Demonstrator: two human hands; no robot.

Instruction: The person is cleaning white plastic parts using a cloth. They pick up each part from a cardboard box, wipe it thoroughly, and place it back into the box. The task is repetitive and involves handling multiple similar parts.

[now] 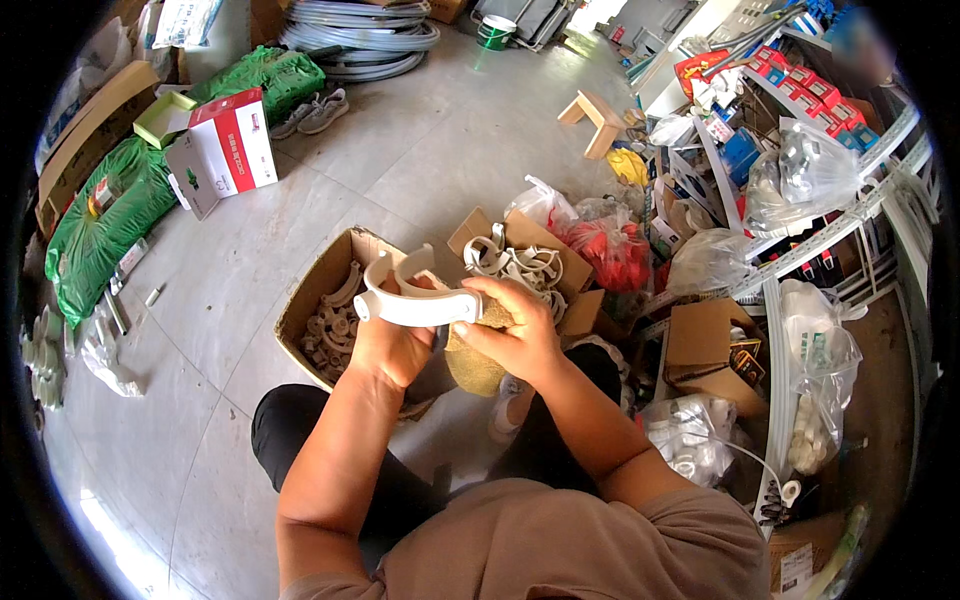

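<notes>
Both hands hold white plastic pipe clamps in front of me. My left hand (397, 345) is under a curved white pipe clamp (424, 309), its fingers partly hidden behind it. My right hand (517, 326) pinches the right end of that clamp between thumb and fingers. Another curved clamp arm rises behind it; whether the two are joined I cannot tell. Below my right hand is a tan, rough-surfaced object (472, 367), partly covered. An open cardboard box (300, 300) with loose white plastic fittings lies behind my left hand. A smaller carton (574, 262) holding white clamp rings stands beyond my right hand.
Plastic bags with red items (611, 251) lie beyond the smaller carton. Metal shelving (810, 244) with boxes and bags runs along the right. A wooden stool (596, 120), coiled grey pipe (360, 45), green bags (112, 225) and a red-white box (232, 150) are farther off.
</notes>
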